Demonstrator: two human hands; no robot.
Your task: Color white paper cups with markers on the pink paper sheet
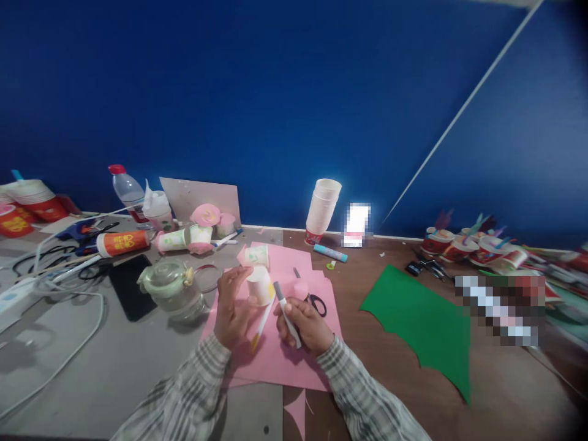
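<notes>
My left hand (232,312) is closed round a small white paper cup (260,285), which it holds upside down over a pink paper sheet (294,361). A thin white and yellow stick (261,324) also runs down through that hand. My right hand (305,323) grips a grey and white marker (285,309), whose tip points up toward the cup. Black-handled scissors (315,300) lie on the pink sheet just behind my right hand. Another paper cup (255,256) lies on its side beyond the held one.
A green paper sheet (422,321) lies to the right. A stack of white cups (323,209) stands by the blue wall. Left are a glass jar (172,289), a black phone (129,285), a water bottle (128,193), cables and decorated cups. Red cups (463,248) crowd the far right.
</notes>
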